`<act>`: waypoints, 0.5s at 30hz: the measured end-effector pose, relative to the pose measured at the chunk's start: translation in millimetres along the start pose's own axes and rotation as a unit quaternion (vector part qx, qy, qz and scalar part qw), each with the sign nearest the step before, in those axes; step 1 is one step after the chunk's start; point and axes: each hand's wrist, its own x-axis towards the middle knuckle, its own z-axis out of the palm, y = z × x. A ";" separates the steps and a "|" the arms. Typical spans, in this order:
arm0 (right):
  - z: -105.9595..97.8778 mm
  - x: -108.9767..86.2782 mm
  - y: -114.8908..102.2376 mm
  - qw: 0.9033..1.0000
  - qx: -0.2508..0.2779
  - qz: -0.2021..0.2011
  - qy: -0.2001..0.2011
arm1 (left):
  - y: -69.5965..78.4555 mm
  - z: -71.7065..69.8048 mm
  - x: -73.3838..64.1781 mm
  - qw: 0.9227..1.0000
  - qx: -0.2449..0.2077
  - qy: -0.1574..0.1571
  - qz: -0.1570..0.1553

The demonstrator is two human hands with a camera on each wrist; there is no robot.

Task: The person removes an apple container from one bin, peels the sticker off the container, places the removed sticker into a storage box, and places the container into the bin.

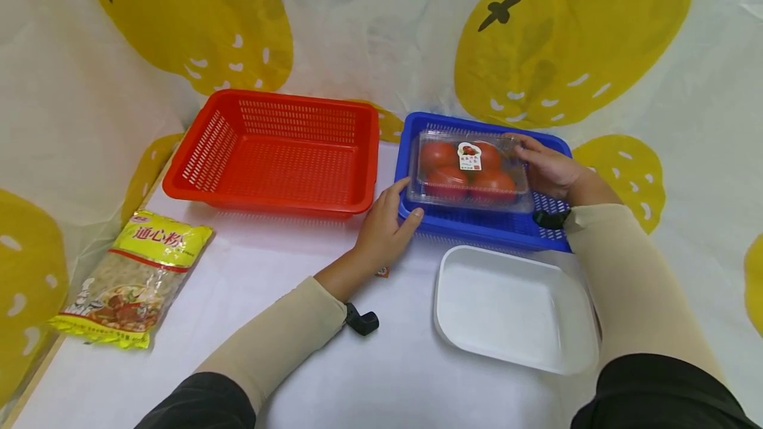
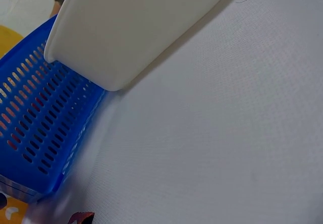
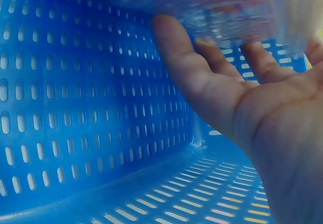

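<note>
A clear plastic box of tomatoes [image 1: 469, 171] with a white label is inside the blue basket [image 1: 485, 225], above its floor in the right wrist view. My right hand [image 1: 551, 171] grips the box's right end. In the right wrist view, thumb and fingers [image 3: 174, 37] meet the blurred clear plastic from below. My left hand [image 1: 384, 230] is at the blue basket's front left corner, its fingers fairly straight along the rim and the thumb spread toward the front edge. The left wrist view does not show that hand clearly, only the basket's slotted side [image 2: 38, 113].
A red basket [image 1: 286, 207] stands left of the blue one. In front of the blue basket sits a white tray [image 1: 507, 313]. A yellow-ended bag of macaroni [image 1: 128, 277] lies at the left. A small orange-red packet [image 1: 383, 272] is partly hidden behind my left wrist.
</note>
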 end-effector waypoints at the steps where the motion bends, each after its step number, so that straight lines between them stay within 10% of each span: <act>1: 0.2 0.5 0.3 1.000 -0.004 -0.007 -0.001 | -0.2 0.1 0.2 1.000 0.001 0.001 0.001; 15: 1.8 6.9 -1.6 0.994 -0.104 -0.035 -0.008 | -1.1 1.6 0.0 1.000 -0.003 0.000 -0.005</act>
